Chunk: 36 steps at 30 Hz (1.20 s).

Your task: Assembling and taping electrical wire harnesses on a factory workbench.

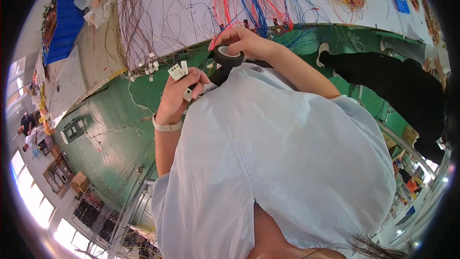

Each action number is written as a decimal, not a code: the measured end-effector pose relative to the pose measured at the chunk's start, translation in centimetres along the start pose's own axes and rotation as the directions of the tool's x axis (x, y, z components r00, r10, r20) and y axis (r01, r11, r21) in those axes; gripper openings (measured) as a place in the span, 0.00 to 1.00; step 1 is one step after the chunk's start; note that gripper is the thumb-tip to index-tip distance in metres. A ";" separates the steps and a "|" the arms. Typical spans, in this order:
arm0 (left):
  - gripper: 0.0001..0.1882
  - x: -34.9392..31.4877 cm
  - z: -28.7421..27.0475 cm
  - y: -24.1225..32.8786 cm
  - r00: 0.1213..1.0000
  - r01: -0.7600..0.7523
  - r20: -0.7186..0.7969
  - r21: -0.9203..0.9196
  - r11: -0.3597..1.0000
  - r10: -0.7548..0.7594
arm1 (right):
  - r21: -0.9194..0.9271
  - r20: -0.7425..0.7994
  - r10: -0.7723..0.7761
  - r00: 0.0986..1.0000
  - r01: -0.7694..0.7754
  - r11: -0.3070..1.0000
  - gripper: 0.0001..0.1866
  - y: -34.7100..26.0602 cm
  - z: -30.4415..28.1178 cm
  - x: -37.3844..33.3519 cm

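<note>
My left hand (181,91) is closed around a few white plastic connectors (177,72); one sticks out above the fingers and a smaller white piece (188,95) shows below them. A pale band circles that wrist. Up and to the right, my right hand (245,41) grips a roll of black tape (227,60), its fingers at the roll's open core. Dark material runs between the roll and my left hand, against my light shirt; I cannot make out whether it is tape or wire.
Ahead is a pale work board (167,14) with brown wires (136,9), red wires (223,0) and blue wires (249,0). White connectors (149,66) hang along its near edge. A blue bin (64,24) stands far left. At right stands a person in black trousers (388,76) on the green floor (115,120).
</note>
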State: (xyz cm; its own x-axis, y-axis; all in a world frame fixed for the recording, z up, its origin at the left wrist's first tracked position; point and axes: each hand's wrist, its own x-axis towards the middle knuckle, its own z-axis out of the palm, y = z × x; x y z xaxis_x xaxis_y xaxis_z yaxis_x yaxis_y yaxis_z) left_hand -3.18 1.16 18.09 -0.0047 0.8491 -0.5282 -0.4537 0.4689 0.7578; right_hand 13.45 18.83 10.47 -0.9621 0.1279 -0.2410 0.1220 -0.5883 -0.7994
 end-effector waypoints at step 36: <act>0.13 1.8 1.8 1.4 0.981 0.140 -0.150 0.091 0.986 -0.125 | 0.679 0.298 -0.260 0.918 -0.013 0.734 0.24 0.0 0.7 1.4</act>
State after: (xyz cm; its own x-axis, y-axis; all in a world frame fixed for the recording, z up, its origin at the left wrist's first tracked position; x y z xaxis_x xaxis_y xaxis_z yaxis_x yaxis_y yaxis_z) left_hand -2.21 3.79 18.89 -0.0814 0.7378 -0.6701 -0.3669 0.6030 0.7084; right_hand 11.90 18.47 10.49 -0.9880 0.0323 0.1509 -0.0640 -0.9756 -0.2102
